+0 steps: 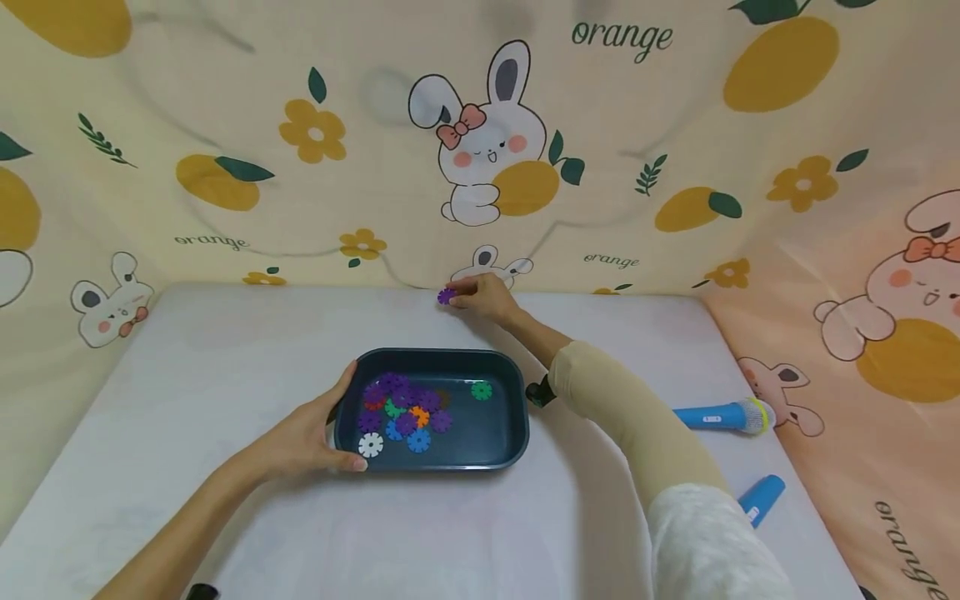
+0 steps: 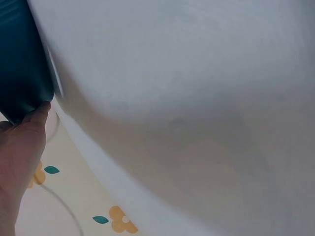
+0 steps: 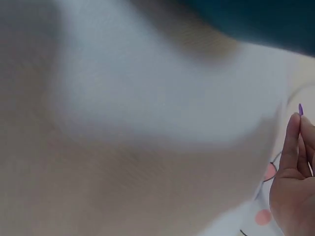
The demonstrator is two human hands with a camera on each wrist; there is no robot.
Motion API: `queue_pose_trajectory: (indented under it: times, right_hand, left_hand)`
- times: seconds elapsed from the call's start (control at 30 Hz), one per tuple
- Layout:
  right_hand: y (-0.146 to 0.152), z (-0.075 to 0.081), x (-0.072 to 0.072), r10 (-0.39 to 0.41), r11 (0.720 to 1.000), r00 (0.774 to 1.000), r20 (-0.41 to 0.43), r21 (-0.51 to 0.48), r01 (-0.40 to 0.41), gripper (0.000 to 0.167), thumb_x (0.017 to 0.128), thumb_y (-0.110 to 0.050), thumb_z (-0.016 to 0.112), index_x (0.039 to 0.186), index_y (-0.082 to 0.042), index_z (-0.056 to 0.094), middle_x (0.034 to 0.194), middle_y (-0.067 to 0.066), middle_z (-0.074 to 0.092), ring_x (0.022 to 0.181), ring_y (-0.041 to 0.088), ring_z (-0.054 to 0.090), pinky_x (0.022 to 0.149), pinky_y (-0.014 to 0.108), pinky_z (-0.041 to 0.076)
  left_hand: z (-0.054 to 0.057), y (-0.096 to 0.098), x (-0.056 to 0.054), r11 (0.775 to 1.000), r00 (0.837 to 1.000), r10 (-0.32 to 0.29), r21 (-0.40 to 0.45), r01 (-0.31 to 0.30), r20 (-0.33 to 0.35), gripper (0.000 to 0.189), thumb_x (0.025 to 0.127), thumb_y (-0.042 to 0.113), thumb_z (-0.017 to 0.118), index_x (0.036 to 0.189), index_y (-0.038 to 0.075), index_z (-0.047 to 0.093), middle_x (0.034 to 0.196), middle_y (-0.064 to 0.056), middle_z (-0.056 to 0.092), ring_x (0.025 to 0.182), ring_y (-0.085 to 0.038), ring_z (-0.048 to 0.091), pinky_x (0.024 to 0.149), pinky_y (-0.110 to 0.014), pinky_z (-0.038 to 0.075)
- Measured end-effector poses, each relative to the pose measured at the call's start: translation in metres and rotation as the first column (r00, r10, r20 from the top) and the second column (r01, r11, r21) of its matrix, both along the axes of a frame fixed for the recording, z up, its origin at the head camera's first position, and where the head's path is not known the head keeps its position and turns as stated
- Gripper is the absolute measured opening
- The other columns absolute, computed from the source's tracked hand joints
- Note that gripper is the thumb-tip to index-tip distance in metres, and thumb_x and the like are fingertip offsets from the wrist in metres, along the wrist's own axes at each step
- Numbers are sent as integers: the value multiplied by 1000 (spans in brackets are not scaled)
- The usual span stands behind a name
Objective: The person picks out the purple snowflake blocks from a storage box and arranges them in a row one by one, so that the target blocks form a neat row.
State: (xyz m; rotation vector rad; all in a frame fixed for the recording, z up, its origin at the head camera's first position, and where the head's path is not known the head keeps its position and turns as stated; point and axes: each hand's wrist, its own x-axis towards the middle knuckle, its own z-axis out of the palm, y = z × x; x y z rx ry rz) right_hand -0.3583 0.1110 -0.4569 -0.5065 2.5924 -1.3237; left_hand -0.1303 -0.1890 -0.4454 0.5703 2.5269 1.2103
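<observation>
A dark blue-green rectangular tray [image 1: 450, 457] is gripped at its left end by my left hand [image 1: 315, 435], the thumb on the near corner and the fingers along the left side. In it lie several notched plastic discs: purple ones [image 1: 441, 421], a white one [image 1: 371, 445], blue ones [image 1: 418, 440], an orange one [image 1: 420, 415] and a green one [image 1: 482, 390] apart at the right. Beyond the tray, near the table's far edge, my right hand [image 1: 486, 297] pinches a purple notched disc [image 1: 446, 297] between thumb and fingertips. The right wrist view shows that disc [image 3: 300, 109] edge-on.
A blue microphone [image 1: 723, 417] with a silver head lies on the white table [image 1: 225, 350] at the right. Nearer is another blue piece [image 1: 762, 500], partly hidden by the right sleeve. A cloth [image 1: 480, 242] printed with rabbits and oranges stands behind the table.
</observation>
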Motion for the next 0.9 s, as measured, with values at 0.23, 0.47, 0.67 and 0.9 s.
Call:
queue_pose_trajectory:
  times: [0.23,0.47,0.67,0.9]
  right_hand:
    - [-3,-16,-5,-49,999,999,6,14,49,29,89,-18,76,117,-8,75,103,9,73,91,18,64,79,23,48]
    - [-6,-17,-10,-58,996,995,87,-56,63,28,89,-13,75,114,-1,74,85,10,73,66,14,68,62,17,52]
    - [-7,-9,-7,-58,998,992,109,-25,61,28,89,-11,76,114,0,74,86,11,72,65,14,66,59,16,49]
    - [-4,-7,-8,-49,997,985,167,-58,59,28,90,-10,73,117,-1,73,83,12,73,66,17,69,62,19,54]
  left_hand:
    - [-2,0,1,1000,1000,10,-7,-10,22,133,69,38,91,160,11,-3,161,-25,15,144,-48,24,110,-64,26]
    - [0,0,1,1000,1000,9,-11,-9,16,132,70,39,91,160,13,-3,161,-24,17,143,-49,24,110,-65,26]
    - [0,0,1,1000,1000,3,12,-3,27,132,71,36,91,160,13,-3,162,-24,16,144,-48,23,110,-65,26]
    - [0,-1,-1,1000,999,-1,30,0,39,132,71,35,91,160,14,-4,162,-24,15,145,-47,21,111,-64,24]
